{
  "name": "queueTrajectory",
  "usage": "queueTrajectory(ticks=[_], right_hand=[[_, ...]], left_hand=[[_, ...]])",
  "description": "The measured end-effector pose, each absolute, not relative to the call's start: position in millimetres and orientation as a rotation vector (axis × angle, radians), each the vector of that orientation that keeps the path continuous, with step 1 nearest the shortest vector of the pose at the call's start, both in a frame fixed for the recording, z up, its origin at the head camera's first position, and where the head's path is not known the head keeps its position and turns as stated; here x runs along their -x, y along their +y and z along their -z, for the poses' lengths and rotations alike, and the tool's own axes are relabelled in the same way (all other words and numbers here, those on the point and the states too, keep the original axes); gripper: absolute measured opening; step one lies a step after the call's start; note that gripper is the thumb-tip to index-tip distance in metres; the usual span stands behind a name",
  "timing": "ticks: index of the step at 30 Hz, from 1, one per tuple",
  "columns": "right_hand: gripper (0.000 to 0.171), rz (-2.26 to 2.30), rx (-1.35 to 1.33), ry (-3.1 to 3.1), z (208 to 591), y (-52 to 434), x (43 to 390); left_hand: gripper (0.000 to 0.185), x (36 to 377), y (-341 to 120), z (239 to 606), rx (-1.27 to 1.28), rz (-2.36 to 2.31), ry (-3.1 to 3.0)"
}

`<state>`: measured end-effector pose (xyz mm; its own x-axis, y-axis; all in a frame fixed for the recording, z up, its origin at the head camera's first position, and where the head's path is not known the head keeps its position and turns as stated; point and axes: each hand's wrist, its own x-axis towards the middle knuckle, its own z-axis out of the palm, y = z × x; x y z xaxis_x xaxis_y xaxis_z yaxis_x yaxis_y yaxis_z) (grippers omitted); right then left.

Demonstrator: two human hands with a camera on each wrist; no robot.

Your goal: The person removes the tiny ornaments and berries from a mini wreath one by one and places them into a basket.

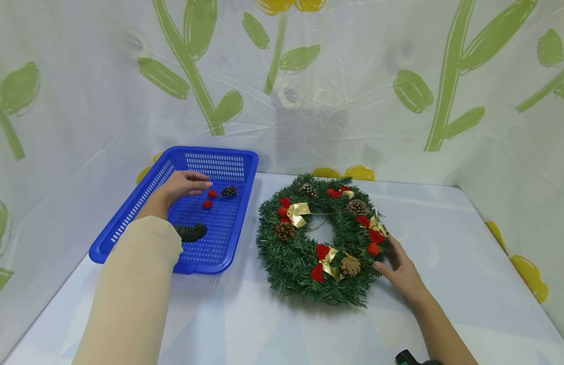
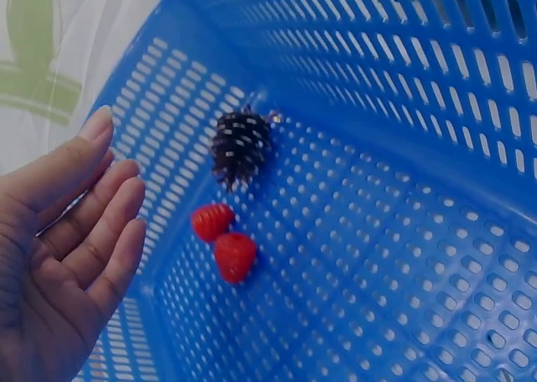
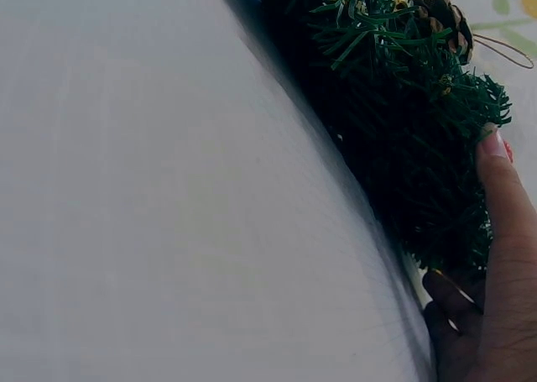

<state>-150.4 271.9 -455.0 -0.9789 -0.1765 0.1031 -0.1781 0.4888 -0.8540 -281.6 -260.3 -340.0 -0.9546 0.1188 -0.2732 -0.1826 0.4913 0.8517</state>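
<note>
One wreath (image 1: 321,241): green, with red-gold bows and pine cones, on table (image 1: 446,243).
Right hand (image 1: 400,271): relaxed fingers touching wreath's edge.
Left hand (image 1: 183,185): fingers loose, holding nothing, over basket.
Blue basket (image 1: 220,251): two red berries (image 2: 223,238), one pine cone (image 2: 241,145).

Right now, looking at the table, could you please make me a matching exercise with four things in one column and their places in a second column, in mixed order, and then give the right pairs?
Things:
1. left hand
2. right hand
3. two red berries
4. dark pine cone

Places:
A. on the floor of the blue basket, close to its far wall
B. at the wreath's right edge, on the white table
C. open above the basket floor, holding nothing
D. side by side in the basket, just nearer than the cone

Pairs: 1-C, 2-B, 3-D, 4-A
</note>
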Motion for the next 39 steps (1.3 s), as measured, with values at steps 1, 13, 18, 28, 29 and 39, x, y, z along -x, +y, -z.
queueTrajectory(ticks=[1, 13, 18, 28, 29, 39], right_hand=[[0.081, -1.553, -0.323, -2.710, 455, 272, 151], [0.081, -1.569, -0.329, -2.699, 456, 272, 151], [0.081, -1.557, -0.326, -2.700, 456, 273, 151], [0.082, -1.554, -0.346, -2.693, 455, 273, 151], [0.082, -1.556, -0.341, -2.697, 455, 273, 151], [0.082, -1.571, -0.347, -2.696, 452, 273, 151]], left_hand=[[0.062, 282, -259, 338, 0.047, -1.450, 2.446], [0.058, 293, -230, 311, -0.119, -1.538, 2.471], [0.054, 295, -215, 298, -0.218, -1.505, 2.492], [0.053, 298, -188, 280, -0.321, -1.571, 2.427], [0.052, 298, -186, 279, -0.333, -1.572, 2.424], [0.049, 293, -162, 273, -0.436, -1.534, 2.428]])
